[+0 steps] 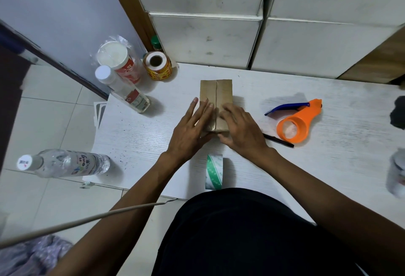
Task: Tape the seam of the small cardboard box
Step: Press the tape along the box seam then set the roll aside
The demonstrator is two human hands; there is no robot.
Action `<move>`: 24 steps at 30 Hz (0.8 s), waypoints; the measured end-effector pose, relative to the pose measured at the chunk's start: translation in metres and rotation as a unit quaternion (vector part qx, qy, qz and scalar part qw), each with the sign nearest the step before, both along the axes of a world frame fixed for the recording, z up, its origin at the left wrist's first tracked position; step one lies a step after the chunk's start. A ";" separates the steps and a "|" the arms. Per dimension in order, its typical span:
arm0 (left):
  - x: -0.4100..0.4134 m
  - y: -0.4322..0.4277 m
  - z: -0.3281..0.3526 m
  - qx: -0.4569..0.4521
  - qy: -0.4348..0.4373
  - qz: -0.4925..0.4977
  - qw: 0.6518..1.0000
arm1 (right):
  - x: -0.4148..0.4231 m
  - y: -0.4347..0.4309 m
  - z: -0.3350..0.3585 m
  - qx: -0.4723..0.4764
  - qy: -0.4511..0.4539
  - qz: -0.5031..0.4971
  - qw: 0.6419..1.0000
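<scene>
Under our hands (pixel 190 131) matt brown cardboard box (pixel 215 94), glossy tape seam, right of them shiny orange plastic dispenser (pixel 295 122), whitish wood-grain table (pixel 142 135).

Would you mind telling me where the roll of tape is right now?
In the head view the roll of tape stands on edge on the table near its front edge, between the person's forearms, just behind the hands pressing the small cardboard box.

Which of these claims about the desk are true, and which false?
1. Both hands rest on the box. True: left hand, right hand.
2. The tape roll sits on top of the box. False: it stands on the table, nearer the person.
3. The orange dispenser lies right of the box. True.
4. The right hand holds the dispenser. False: it lies untouched.
5. A pen lies by the dispenser. True.
</scene>
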State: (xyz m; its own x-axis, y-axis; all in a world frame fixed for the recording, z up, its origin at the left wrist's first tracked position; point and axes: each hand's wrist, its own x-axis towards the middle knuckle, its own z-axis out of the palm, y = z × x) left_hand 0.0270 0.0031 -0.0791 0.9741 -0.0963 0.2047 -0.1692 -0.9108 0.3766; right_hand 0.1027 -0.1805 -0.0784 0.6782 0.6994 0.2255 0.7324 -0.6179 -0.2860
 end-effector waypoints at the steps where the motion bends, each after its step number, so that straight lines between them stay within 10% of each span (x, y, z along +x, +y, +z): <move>1: 0.005 -0.001 0.002 -0.010 0.024 0.007 1.000 | 0.000 0.002 0.000 -0.021 0.012 -0.015 1.000; 24: 0.038 0.007 0.015 -0.034 0.115 -0.061 0.991 | 0.010 0.014 0.010 -0.085 0.100 -0.057 0.990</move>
